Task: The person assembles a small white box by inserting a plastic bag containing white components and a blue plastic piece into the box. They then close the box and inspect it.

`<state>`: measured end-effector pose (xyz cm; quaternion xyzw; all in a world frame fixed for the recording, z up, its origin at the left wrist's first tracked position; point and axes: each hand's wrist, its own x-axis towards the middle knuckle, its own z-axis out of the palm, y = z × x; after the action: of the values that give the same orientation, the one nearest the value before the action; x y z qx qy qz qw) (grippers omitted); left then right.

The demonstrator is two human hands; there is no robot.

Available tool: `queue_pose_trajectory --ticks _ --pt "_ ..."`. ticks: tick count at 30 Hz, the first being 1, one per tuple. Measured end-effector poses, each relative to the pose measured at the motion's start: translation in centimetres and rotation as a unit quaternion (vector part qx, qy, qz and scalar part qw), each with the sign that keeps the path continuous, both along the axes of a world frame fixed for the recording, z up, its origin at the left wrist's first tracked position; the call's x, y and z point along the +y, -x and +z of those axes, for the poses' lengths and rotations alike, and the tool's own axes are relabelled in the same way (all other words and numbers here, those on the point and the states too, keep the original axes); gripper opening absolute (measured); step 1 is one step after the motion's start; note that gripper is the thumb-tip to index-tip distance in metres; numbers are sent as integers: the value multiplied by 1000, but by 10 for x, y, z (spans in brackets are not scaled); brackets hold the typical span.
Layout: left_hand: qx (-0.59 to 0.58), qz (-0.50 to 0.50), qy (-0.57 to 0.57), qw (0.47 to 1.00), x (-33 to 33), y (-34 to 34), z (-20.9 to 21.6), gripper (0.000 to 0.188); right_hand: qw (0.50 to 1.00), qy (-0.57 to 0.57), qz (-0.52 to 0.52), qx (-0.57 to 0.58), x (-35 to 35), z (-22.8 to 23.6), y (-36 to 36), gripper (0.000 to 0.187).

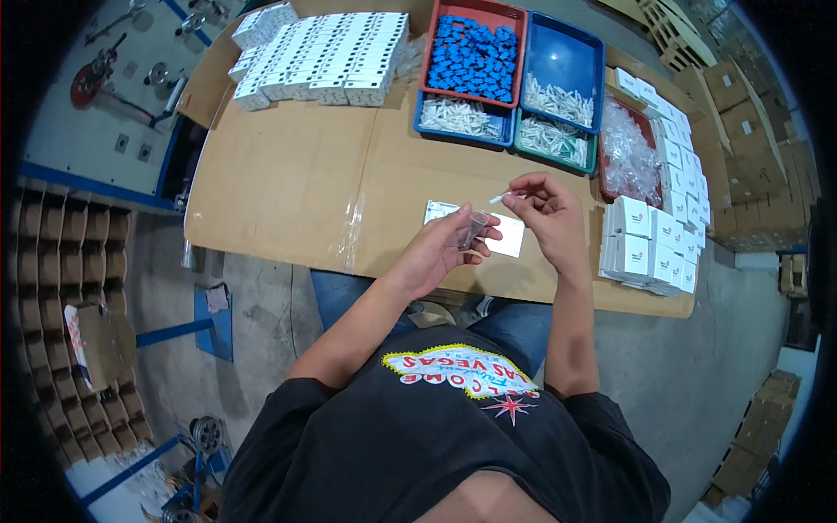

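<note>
My left hand [446,241] holds a small clear plastic bag [473,228] above the table's near edge. My right hand [547,212] pinches a small white part [500,199] between thumb and fingers, just right of the bag and a little above it. Under both hands a flat white card [508,241] lies on the brown cardboard-covered table [288,183].
Rows of small white boxes [323,57] fill the far left. A red tray of blue pieces [475,52], blue and green trays of white parts [558,96], a red tray of clear bags [629,152] and stacked white boxes [654,240] stand at the right.
</note>
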<state>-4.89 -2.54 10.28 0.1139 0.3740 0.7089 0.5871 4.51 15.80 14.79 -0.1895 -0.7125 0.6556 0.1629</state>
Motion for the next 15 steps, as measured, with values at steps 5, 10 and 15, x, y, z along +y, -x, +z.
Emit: queue_pose_trajectory --ticks 5,10,15 --pt "17 28 6 999 -13 -1 4 51 990 -92 99 -36 -10 13 10 12" --pt "-1 36 -7 999 -16 -3 -1 46 970 -167 166 -62 -20 28 16 10" --pt "-3 24 -2 1000 -15 -5 -2 46 962 -196 191 -22 -17 21 16 10"
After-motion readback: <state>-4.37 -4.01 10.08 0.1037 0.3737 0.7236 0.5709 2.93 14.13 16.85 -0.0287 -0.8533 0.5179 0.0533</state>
